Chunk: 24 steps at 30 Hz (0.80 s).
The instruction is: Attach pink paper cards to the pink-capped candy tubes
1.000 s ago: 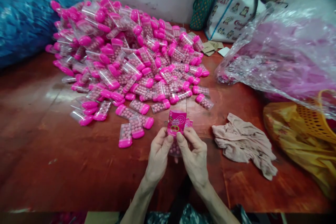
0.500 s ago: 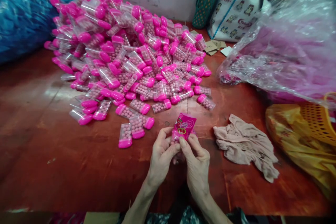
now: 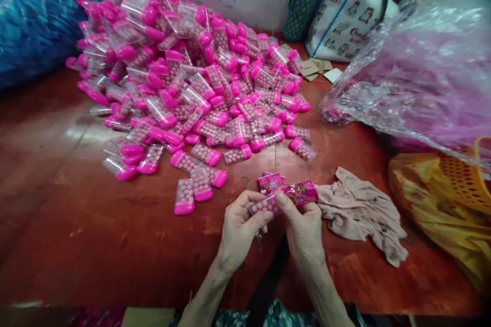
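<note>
My L hand (image 3: 241,227) is pinching the clear end of 1 pink-ball container (image 3: 263,206); R hand (image 3: 306,230) is clamped on the printed pink sleeve (image 3: 305,192) at its other end. Container's over the table (image 3: 134,250), betw. the 2 hands, just L of the beige cloth (image 3: 360,212). Sleeving step, I reckon; can't tell how far on. Next move calls for L steady, R guiding the sleeve straight.
</note>
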Tool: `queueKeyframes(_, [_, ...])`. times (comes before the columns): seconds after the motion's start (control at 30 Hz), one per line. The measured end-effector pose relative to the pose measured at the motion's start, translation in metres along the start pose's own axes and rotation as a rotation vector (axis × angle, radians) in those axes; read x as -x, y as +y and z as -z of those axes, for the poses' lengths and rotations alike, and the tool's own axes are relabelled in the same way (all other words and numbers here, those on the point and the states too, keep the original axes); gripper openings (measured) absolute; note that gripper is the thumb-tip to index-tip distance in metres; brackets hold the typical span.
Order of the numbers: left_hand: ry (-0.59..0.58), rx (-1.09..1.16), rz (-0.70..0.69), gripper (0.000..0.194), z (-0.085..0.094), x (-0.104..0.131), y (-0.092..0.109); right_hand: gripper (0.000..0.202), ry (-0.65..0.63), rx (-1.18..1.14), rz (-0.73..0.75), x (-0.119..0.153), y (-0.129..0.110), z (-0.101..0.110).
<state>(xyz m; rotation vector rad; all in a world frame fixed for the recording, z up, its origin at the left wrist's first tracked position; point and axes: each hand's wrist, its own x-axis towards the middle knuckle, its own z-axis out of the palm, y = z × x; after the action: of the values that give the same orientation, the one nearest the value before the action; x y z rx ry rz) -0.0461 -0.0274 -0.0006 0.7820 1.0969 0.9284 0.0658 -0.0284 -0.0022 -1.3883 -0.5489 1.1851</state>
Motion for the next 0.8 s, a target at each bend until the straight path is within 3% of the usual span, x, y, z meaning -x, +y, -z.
queueKeyframes(0.2, [0.011, -0.142, -0.120, 0.008, 0.006, 0.005, -0.004, 0.008, -0.139, 0.065, 0.001, 0.008, -0.001, -0.004])
queueKeyframes(0.37, [-0.032, -0.118, -0.105, 0.007, 0.004, 0.003, -0.005, 0.011, -0.076, 0.110, -0.046, 0.010, 0.000, -0.002])
queueKeyframes(0.57, [-0.069, -0.091, -0.079, 0.011, -0.002, 0.002, -0.001, 0.015, -0.002, -0.151, 0.010, 0.001, -0.006, 0.001])
queueKeyframes(0.8, [-0.036, -0.188, -0.111, 0.009, 0.001, 0.005, 0.000, 0.008, -0.065, 0.100, 0.072, -0.001, -0.004, 0.002])
